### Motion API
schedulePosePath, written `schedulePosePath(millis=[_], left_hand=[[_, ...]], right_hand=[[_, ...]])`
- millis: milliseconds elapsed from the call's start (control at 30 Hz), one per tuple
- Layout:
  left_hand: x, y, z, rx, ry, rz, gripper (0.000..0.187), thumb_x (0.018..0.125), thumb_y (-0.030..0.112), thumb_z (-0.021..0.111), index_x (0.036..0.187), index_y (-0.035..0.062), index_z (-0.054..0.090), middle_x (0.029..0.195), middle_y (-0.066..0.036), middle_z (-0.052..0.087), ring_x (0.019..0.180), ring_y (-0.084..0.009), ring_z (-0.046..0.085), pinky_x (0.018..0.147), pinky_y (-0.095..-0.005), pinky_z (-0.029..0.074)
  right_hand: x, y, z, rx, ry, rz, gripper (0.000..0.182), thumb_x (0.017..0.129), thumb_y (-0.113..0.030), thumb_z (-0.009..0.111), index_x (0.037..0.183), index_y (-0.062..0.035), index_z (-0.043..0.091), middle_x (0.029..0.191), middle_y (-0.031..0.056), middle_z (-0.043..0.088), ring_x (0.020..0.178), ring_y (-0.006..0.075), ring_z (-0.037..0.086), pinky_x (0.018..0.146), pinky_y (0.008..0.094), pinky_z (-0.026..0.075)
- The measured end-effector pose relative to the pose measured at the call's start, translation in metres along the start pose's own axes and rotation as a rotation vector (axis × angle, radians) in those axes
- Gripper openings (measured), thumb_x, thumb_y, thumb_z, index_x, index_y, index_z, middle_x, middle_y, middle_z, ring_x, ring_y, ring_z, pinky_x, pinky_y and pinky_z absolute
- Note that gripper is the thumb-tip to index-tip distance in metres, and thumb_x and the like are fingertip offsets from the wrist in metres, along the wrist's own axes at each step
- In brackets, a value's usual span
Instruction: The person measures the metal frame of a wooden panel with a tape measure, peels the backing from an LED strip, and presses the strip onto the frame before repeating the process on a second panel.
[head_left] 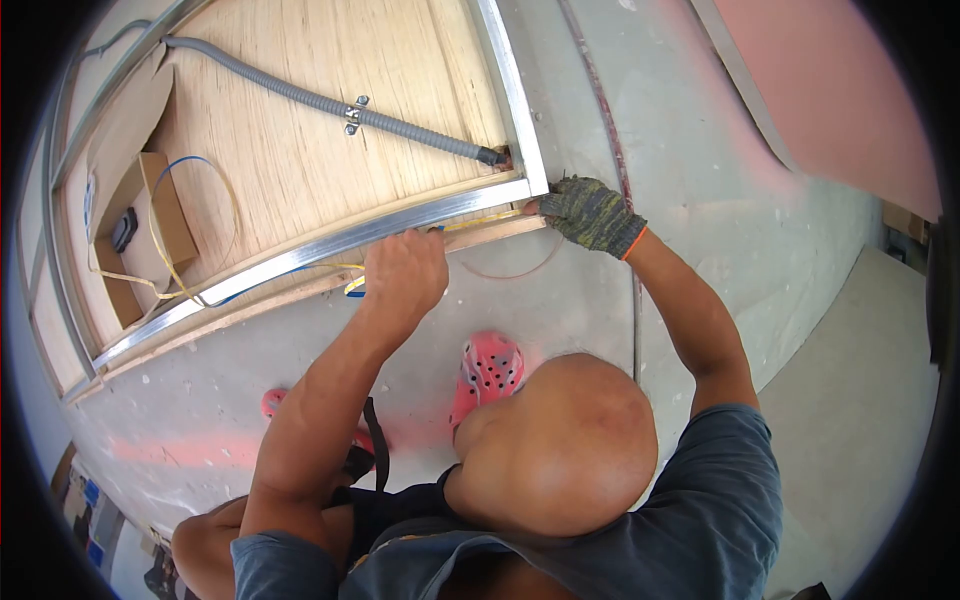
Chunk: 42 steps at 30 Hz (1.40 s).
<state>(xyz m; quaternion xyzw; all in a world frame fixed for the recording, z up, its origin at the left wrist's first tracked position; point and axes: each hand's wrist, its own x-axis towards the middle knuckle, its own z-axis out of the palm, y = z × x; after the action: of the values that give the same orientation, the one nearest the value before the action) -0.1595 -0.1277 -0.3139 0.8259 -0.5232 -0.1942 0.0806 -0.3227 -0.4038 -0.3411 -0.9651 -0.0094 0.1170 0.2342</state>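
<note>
My bare left hand (405, 272) is closed in a fist against the lower metal track (300, 255) of a plywood panel (330, 120). Yellow and blue wires (354, 286) come out from under the fist. My right hand (590, 212) wears a grey knit glove. Its fingertips pinch a yellow wire (480, 222) at the frame's lower right corner (535, 185). A grey flexible conduit (300, 98) runs across the panel to that corner, held by a metal clamp (352, 114).
A cardboard-coloured box recess (150, 235) at the left holds loops of yellow and blue wire and a dark device. Pink clogs (487, 372) stand on the concrete floor (700, 220), which has pink paint marks. A pink board (840, 90) lies at the top right.
</note>
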Motion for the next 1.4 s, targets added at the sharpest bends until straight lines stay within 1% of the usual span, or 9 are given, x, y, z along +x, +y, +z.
schedulePosePath(millis=[700,767,833,900,1000,1133,1233,1300,1400], left_hand=[[0.0,-0.002,-0.007,-0.013,-0.14,-0.111,0.031,0.093,0.015,0.055,0.114,0.0108,0.078,0.082,-0.025,0.072,0.073,-0.0407,0.073,0.067,-0.0512,0.058],[-0.003,-0.006,-0.004,-0.038,-0.116,-0.113,0.025,0.094,0.015,0.054,0.104,0.0072,0.076,0.083,-0.024,0.072,0.073,-0.0399,0.073,0.066,-0.0508,0.059],[-0.005,-0.006,-0.005,-0.069,-0.103,-0.115,0.024,0.095,0.016,0.054,0.095,0.0036,0.074,0.083,-0.023,0.072,0.072,-0.0391,0.073,0.064,-0.0505,0.059],[-0.005,-0.002,-0.008,-0.082,-0.152,-0.19,0.032,0.096,0.014,0.053,0.117,0.0111,0.077,0.083,-0.025,0.073,0.075,-0.0414,0.073,0.07,-0.0512,0.059],[0.0,-0.004,-0.009,-0.083,-0.226,-0.184,0.033,0.098,0.015,0.052,0.119,0.0123,0.076,0.084,-0.025,0.073,0.077,-0.0423,0.073,0.07,-0.0514,0.06],[0.0,-0.002,-0.007,-0.077,-0.22,-0.172,0.033,0.099,0.017,0.051,0.12,0.0136,0.076,0.086,-0.025,0.073,0.079,-0.043,0.074,0.072,-0.0524,0.059],[-0.001,0.0,-0.01,-0.098,-0.135,-0.174,0.029,0.101,0.019,0.049,0.103,0.005,0.075,0.082,-0.023,0.073,0.076,-0.0415,0.074,0.071,-0.0517,0.06],[0.001,0.0,-0.01,-0.106,-0.236,-0.239,0.034,0.098,0.016,0.051,0.123,0.0146,0.075,0.089,-0.026,0.074,0.083,-0.0436,0.074,0.078,-0.0536,0.059],[0.002,0.0,-0.014,-0.105,-0.274,-0.256,0.035,0.099,0.017,0.051,0.124,0.0144,0.075,0.092,-0.026,0.074,0.084,-0.0432,0.074,0.079,-0.053,0.059]], right_hand=[[0.009,-0.011,-0.019,-0.205,-0.181,0.022,0.029,0.092,-0.02,0.066,0.119,-0.0261,0.074,0.1,0.0081,0.073,0.087,0.0319,0.071,0.077,0.0475,0.057],[0.006,-0.005,-0.009,-0.195,0.08,-0.159,0.027,0.088,-0.018,0.069,0.112,-0.0255,0.077,0.083,0.0112,0.069,0.076,0.0309,0.069,0.069,0.0463,0.056],[0.007,-0.006,-0.005,-0.176,0.037,-0.093,0.026,0.088,-0.018,0.068,0.112,-0.0245,0.076,0.09,0.0091,0.071,0.081,0.0303,0.07,0.073,0.0464,0.056],[-0.001,-0.009,-0.002,-0.156,-0.014,-0.01,0.025,0.089,-0.019,0.068,0.112,-0.0235,0.076,0.097,0.0069,0.073,0.086,0.0297,0.07,0.076,0.0464,0.057],[0.001,-0.007,-0.001,-0.162,0.012,-0.004,0.022,0.087,-0.019,0.069,0.108,-0.0215,0.076,0.097,0.0068,0.072,0.087,0.0293,0.07,0.076,0.0464,0.057],[0.001,-0.002,-0.003,-0.115,0.057,-0.076,0.029,0.086,-0.015,0.069,0.113,-0.0218,0.076,0.088,0.0132,0.07,0.078,0.0337,0.067,0.072,0.0466,0.055],[0.001,0.003,0.001,-0.108,0.085,-0.117,0.029,0.086,-0.015,0.069,0.113,-0.0216,0.076,0.087,0.0128,0.07,0.078,0.0338,0.067,0.072,0.0468,0.055],[-0.001,0.003,0.003,-0.106,0.103,-0.129,0.029,0.086,-0.015,0.069,0.113,-0.0218,0.076,0.087,0.0126,0.07,0.077,0.0337,0.067,0.072,0.0468,0.055],[0.001,0.001,0.002,-0.176,-0.014,-0.064,0.026,0.088,-0.022,0.07,0.113,-0.0217,0.074,0.096,0.0062,0.072,0.084,0.0278,0.069,0.075,0.0453,0.056]])
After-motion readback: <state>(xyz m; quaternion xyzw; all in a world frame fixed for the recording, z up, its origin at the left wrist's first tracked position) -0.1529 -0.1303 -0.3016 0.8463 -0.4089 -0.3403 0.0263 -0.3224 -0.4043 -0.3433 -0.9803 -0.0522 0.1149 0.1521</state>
